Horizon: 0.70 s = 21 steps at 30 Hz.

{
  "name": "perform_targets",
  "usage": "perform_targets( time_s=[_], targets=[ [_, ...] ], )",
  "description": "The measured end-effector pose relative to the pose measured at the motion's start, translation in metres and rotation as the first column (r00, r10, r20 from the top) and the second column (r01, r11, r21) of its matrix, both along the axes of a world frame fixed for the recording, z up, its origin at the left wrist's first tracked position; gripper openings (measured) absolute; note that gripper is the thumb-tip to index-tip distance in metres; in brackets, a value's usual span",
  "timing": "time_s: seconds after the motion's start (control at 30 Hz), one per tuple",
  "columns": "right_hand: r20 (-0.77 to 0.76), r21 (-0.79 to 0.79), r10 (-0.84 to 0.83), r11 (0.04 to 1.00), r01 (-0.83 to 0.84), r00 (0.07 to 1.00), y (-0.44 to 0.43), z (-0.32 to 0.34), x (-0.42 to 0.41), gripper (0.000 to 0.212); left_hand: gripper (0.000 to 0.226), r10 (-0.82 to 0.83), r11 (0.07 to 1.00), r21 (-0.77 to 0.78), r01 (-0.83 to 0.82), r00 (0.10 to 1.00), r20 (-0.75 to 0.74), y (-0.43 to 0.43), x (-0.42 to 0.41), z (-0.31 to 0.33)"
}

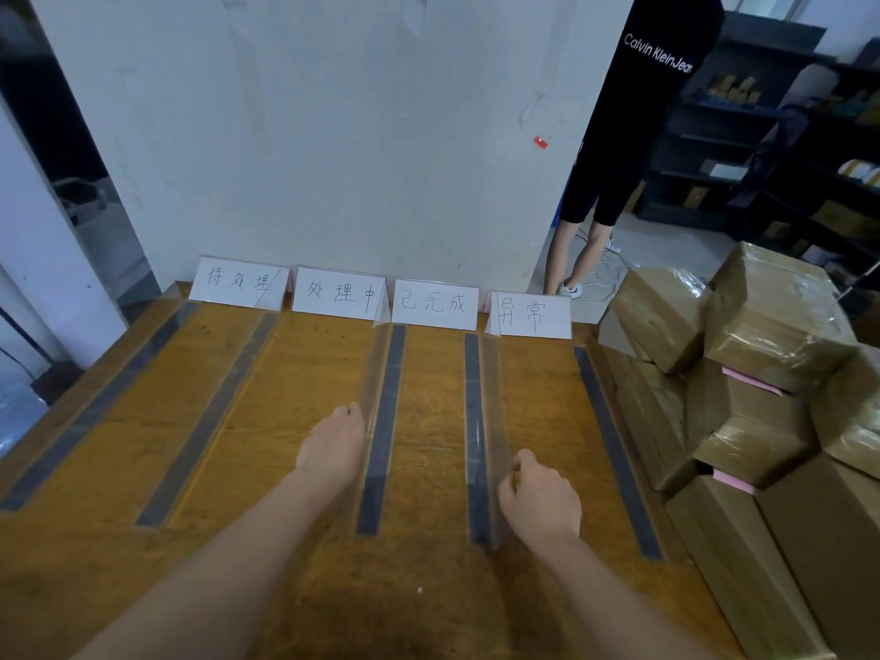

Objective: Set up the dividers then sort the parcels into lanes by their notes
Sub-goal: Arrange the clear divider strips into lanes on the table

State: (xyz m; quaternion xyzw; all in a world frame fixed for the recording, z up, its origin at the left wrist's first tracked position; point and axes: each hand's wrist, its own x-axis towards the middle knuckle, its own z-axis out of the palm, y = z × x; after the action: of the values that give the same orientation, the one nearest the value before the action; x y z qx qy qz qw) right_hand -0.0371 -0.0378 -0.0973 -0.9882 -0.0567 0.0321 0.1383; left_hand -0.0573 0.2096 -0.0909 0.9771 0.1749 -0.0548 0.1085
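Head-camera view looking down on a wooden table (128,445) marked with 5 grey tape strips that run away from the person. 4 handwritten lane signs (434,303) stand along the far edge. The left hand (333,445), fingers straight, presses flat against the left face of a clear divider (374,373) standing just left of the 3rd tape strip (381,469). The right hand (543,502) curls round the near end of a second divider (490,397), pinching its top edge; it stands just right of the 4th tape strip (473,397). Both dividers lie lengthwise, near to far, parallel to the strips. Brown parcels (771,316) bearing pink notes (752,381) are stacked at the table's right edge, none in a lane, nearer the right hand. Whether the outer strips carry dividers is unclear.
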Motion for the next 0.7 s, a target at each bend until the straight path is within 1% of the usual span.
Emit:
perform_targets(
  time_s=[0.1, 0.23, 0.33, 0.5, 0.6, 0.7],
  targets=[
    [0.009, 0.005, -0.001, 1.0, 0.001, 1.0, -0.0005, -0.001, -0.0008, 0.015, 0.037, -0.032, 0.999, -0.034, 0.033, 0.999, 0.024, 0.001, 0.0026, -0.0047],
    [0.031, 0.014, 0.007, 1.0, -0.008, 1.0, -0.0003, -0.0015, -0.0002, 0.022, 0.035, -0.055, 0.997, -0.048, 0.057, 0.998, 0.037, -0.0007, 0.0039, -0.0056],
    [0.035, 0.011, 0.014, 1.0, -0.014, 0.999, 0.0009, -0.0013, 0.0009, 0.028, 0.033, -0.043, 0.997, -0.061, 0.045, 0.998, 0.048, 0.0004, 0.0031, -0.0052],
    [0.041, -0.001, 0.005, 1.0, -0.005, 0.999, 0.0018, -0.0018, 0.0018, 0.03, 0.027, -0.011, 0.997, -0.077, 0.016, 0.998, 0.06, 0.0016, 0.0014, -0.0032],
    [0.048, -0.004, -0.001, 1.0, 0.001, 0.999, 0.001, -0.0028, 0.0033, 0.033, 0.032, -0.011, 0.997, -0.078, 0.016, 0.998, 0.064, 0.0004, -0.0004, -0.0021],
    [0.048, -0.001, 0.002, 1.0, -0.002, 0.999, -0.0007, -0.0036, 0.004, 0.036, 0.045, 0.02, 0.996, -0.088, -0.013, 0.996, 0.083, 0.001, -0.0013, -0.0027]
  ],
)
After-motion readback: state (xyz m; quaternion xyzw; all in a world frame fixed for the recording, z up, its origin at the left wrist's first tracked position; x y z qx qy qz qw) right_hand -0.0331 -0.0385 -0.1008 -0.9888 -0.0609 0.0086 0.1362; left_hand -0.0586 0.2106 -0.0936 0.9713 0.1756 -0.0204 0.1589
